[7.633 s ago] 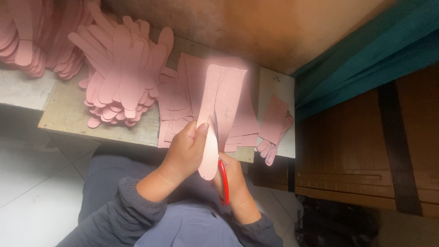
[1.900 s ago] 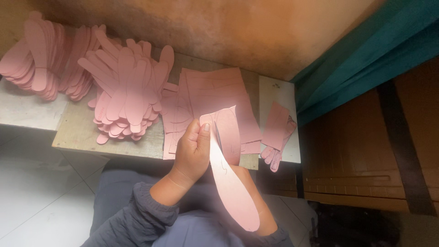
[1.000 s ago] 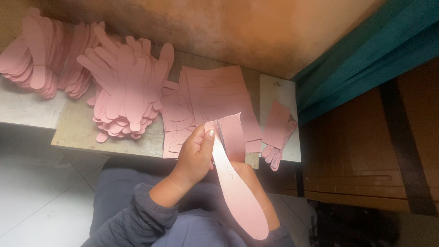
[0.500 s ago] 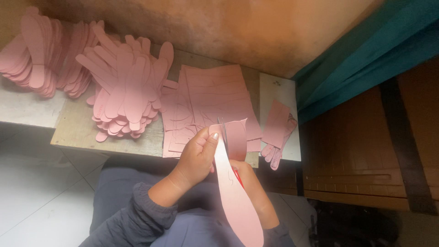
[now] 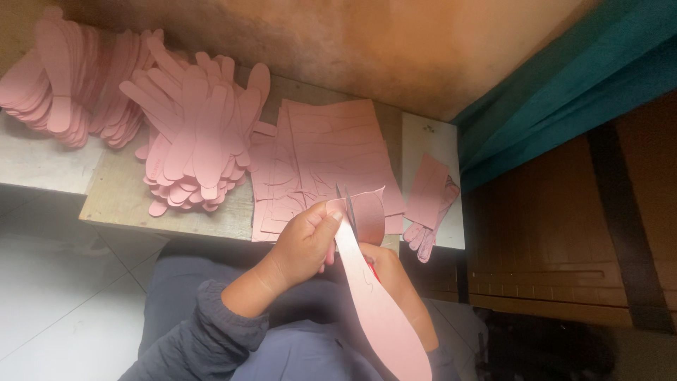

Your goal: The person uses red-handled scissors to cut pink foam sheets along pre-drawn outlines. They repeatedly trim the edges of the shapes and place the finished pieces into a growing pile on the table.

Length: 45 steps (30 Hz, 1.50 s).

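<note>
Far left, on a pale ledge (image 5: 42, 166), lies a heap of pink cut-outs (image 5: 67, 81) with rounded ends, fanned and overlapping. Just beside it, on a worn wooden board (image 5: 134, 204), sits a second pile of pink cut-outs (image 5: 197, 137), long narrow shapes splayed like fingers, stacked several deep. Right of that pile, touching its edge, rests a stack of flat pink sheets (image 5: 328, 152) marked with faint drawn outlines.

In front of the sheets, the left hand (image 5: 303, 243) is closed, thumb and fingers pinching the upper end of a long pink strip (image 5: 377, 310). The strip runs down and to the right from the hand toward the lower edge of the view, widening to a rounded end. A grey sleeve (image 5: 204, 339) covers the left forearm.

At the top of the strip a pair of scissors (image 5: 347, 204) shows its blades pointing up, set against a curled flap of pink material. The right hand (image 5: 395, 282) lies behind the strip and is largely hidden by it; a sliver of red handle shows at it, so it appears to grip the scissors, though the fingers themselves cannot be made out.

Further right, on a white slab (image 5: 430, 134), lies a small bunch of pink offcuts (image 5: 430, 204), overhanging the near edge. Beyond it are a teal cloth (image 5: 564, 92) and a brown wooden panel (image 5: 557, 247).
</note>
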### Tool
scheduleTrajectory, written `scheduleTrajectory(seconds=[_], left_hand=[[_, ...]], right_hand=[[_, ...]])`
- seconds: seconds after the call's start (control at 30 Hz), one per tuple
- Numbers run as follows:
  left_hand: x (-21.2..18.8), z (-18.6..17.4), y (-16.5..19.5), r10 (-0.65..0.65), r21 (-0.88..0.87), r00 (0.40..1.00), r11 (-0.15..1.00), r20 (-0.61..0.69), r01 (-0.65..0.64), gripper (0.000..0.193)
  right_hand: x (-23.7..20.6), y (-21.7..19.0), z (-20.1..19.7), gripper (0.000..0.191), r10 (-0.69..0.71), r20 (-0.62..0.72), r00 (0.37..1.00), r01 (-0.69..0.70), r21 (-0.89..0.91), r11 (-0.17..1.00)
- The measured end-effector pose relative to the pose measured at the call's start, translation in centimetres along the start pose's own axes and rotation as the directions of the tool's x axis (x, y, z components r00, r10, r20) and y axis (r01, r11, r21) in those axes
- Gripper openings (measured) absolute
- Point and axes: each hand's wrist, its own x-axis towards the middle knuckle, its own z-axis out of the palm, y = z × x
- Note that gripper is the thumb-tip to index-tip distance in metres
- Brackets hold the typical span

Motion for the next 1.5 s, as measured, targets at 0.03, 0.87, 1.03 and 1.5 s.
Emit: scheduleTrajectory(seconds=[0.03, 0.87, 1.03, 1.5], left_hand=[[0.0, -0.1, 0.0, 0.004, 0.009, 1.0, 1.0, 0.003, -0.004, 0.031], [1.7, -1.9, -0.6, -0.076, -0.012, 0.997, 0.997, 0.011, 0.076, 0.031], [2.3, -1.9, -0.2, -0.062, -0.017, 0.995, 0.998, 0.074, 0.064, 0.033], [2.7, -2.4, -0.4, -0.019, 0.021, 0.997, 1.0, 0.071, 0.017, 0.029]], right_hand=[[0.0, 0.0, 0.0, 0.018, 0.0, 0.0, 1.0, 0.0, 0.001, 1.0], [0.2, 0.5, 1.0, 0.021, 0.068, -0.096, 0.993, -0.071, -0.025, 0.997], [1.1, 0.0, 0.8, 0.021, -0.118, -0.067, 0.991, 0.117, -0.009, 0.993], [1.2, 0.6, 0.4, 0.019, -0.106, -0.096, 0.99, 0.116, 0.111, 0.987]])
